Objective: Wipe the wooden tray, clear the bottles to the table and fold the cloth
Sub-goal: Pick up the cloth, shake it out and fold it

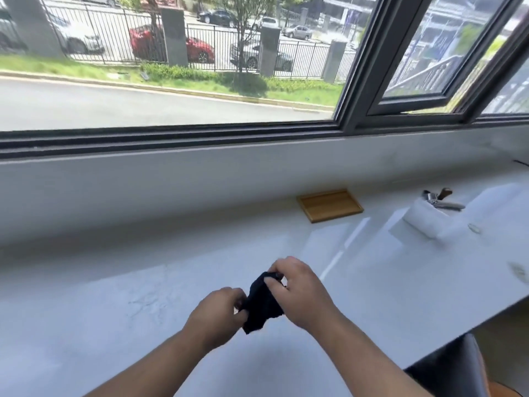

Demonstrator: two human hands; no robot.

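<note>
A small dark cloth (262,303) is bunched between both hands above the white counter. My left hand (216,310) pinches its lower left edge. My right hand (297,287) grips its upper right part, thumb on top of the fabric. The wooden tray (329,205) lies flat on the counter by the wall, beyond and right of the hands, with nothing on it. No bottles are in view.
The white counter (114,296) runs along a window sill (171,173). A white rectangular block (426,220) and a metal tool (440,200) lie at the right. A dark chair back (455,368) stands at the lower right, under the counter's edge.
</note>
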